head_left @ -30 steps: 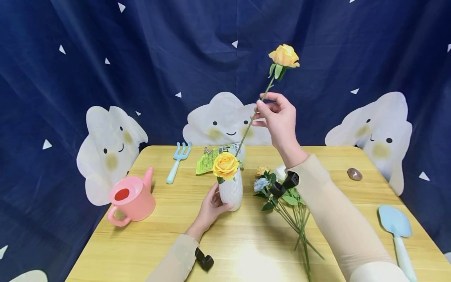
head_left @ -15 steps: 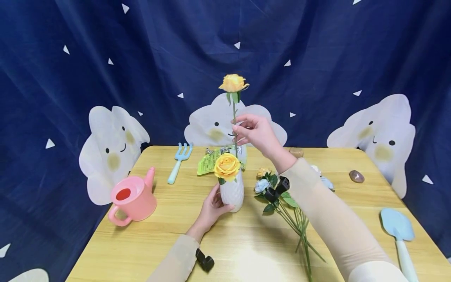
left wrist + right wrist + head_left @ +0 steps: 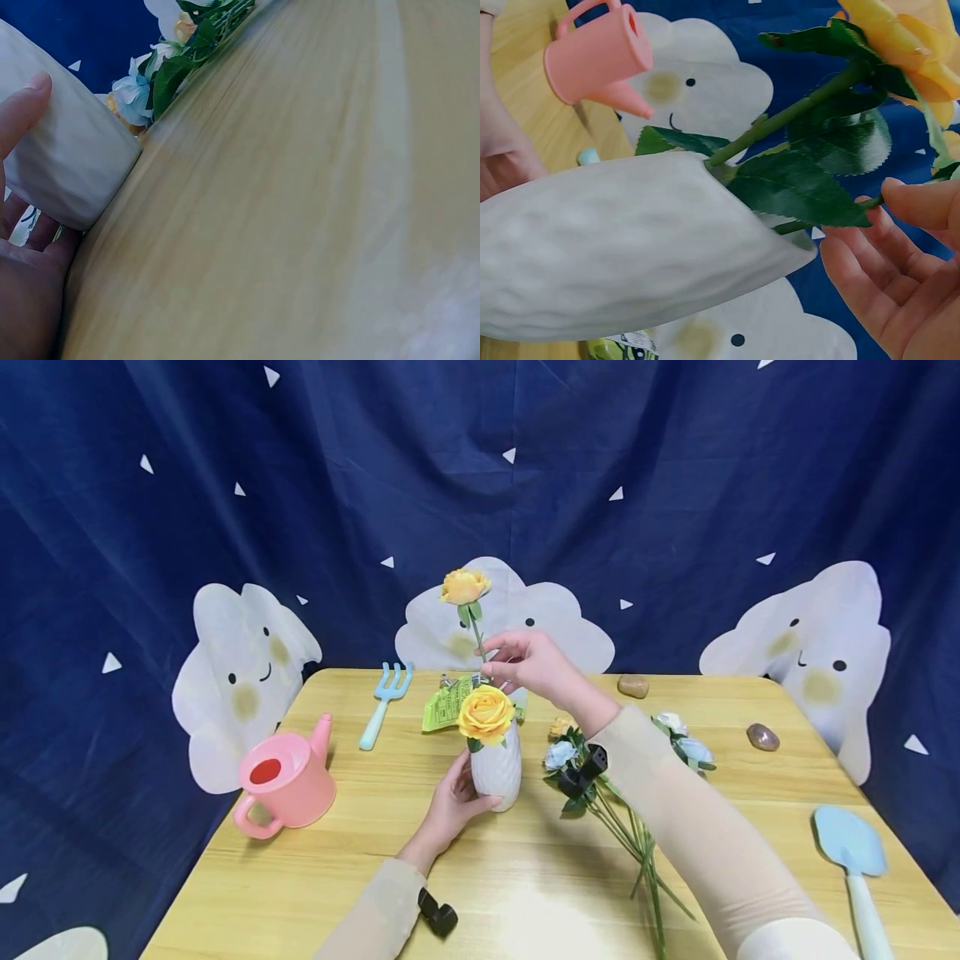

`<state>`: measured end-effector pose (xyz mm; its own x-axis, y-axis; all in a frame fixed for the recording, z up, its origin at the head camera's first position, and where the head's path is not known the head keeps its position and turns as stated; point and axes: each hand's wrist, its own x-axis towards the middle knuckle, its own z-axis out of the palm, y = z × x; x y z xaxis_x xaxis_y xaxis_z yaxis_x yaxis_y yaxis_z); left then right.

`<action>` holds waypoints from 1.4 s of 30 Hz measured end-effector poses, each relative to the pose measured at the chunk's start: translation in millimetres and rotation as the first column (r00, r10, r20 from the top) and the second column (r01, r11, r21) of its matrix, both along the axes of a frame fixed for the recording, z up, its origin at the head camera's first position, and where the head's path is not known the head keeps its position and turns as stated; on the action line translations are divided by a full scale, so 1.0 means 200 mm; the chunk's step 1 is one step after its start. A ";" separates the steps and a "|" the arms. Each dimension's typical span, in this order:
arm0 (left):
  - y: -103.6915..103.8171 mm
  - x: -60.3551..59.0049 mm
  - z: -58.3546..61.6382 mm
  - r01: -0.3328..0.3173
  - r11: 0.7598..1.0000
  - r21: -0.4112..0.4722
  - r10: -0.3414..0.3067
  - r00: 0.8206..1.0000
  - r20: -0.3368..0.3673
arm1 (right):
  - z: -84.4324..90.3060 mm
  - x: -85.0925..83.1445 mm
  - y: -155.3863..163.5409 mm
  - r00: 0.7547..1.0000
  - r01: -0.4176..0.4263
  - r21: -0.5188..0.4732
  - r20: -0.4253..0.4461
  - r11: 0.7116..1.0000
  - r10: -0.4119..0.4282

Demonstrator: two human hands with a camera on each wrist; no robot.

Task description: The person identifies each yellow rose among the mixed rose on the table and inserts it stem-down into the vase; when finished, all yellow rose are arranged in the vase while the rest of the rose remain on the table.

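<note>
A white ribbed vase [image 3: 497, 772] stands upright near the middle of the wooden bench [image 3: 480, 877], one yellow rose [image 3: 487, 714] already in its mouth. The left hand [image 3: 450, 806] wraps around the vase's lower side, fingers curled against it. Above, the right hand [image 3: 528, 664] pinches the stem of a second yellow rose [image 3: 464, 587], stem tip at the vase's opening. Just right of the vase lies a bunch of loose flowers [image 3: 600, 777]. A pink watering can [image 3: 285, 781] sits well to the left, a blue fork [image 3: 378, 702] behind it, a blue trowel [image 3: 851, 852] far right.
</note>
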<state>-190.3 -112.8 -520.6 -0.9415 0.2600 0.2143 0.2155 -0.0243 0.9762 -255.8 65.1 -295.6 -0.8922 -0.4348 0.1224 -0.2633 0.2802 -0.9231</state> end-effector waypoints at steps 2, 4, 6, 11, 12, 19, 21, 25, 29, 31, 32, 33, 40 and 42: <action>0.00 -0.01 -0.02 -0.006 1.000 -0.003 0.006 1.000 0.005 | -0.01 0.00 0.00 1.000 -0.007 0.017 -0.007 1.000 0.007; 0.00 -0.01 -0.03 -0.010 1.000 0.004 0.010 1.000 0.007 | -0.03 -0.01 0.00 1.000 -0.015 0.033 -0.013 0.999 0.016; 0.00 -0.01 -0.03 -0.015 1.000 0.013 0.015 1.000 0.017 | -0.04 -0.01 0.00 0.999 -0.027 0.052 -0.024 0.998 0.028; 0.00 -0.01 -0.02 -0.007 1.000 0.003 0.007 1.000 0.029 | -0.08 -0.02 0.03 0.999 -0.047 0.081 -0.022 0.996 0.049; 0.00 -0.01 -0.01 -0.001 1.000 0.004 0.001 1.000 0.020 | -0.08 -0.02 0.04 0.999 -0.048 0.082 -0.018 0.995 0.049; 0.00 0.03 0.09 0.013 1.000 0.010 -0.013 1.000 0.023 | -0.13 -0.02 0.15 0.999 -0.039 0.039 0.017 0.998 0.038; 0.00 0.04 0.10 0.012 1.000 0.009 -0.013 0.999 0.042 | -0.14 -0.02 0.18 0.999 -0.024 0.033 0.033 0.999 0.023; 0.00 0.04 0.10 0.011 1.000 0.012 -0.012 0.998 0.057 | -0.16 0.01 0.26 0.998 0.008 0.030 0.062 1.000 -0.010; 0.00 0.04 0.10 0.011 1.000 0.021 -0.012 0.998 0.061 | -0.22 0.04 0.34 0.995 0.037 0.004 0.095 0.999 -0.038; 0.00 0.04 0.11 0.012 1.000 0.022 -0.013 0.998 0.061 | -0.25 0.05 0.38 0.993 0.046 -0.010 0.105 0.999 -0.045; 0.00 0.04 0.11 0.012 1.000 0.022 -0.013 0.998 0.060 | -0.27 0.06 0.40 0.993 0.051 -0.015 0.111 0.999 -0.049; 0.00 0.05 0.11 0.014 1.000 0.024 -0.015 0.998 0.059 | -0.29 0.07 0.42 0.992 0.055 -0.019 0.117 0.998 -0.053; 0.00 0.04 0.11 0.009 1.000 0.023 -0.010 0.998 0.055 | -0.40 0.15 0.54 0.981 0.091 -0.046 0.175 0.995 -0.081; 0.01 0.04 0.10 0.012 1.000 0.022 -0.014 0.998 0.055 | -0.44 0.18 0.59 0.978 0.112 -0.047 0.182 0.993 -0.102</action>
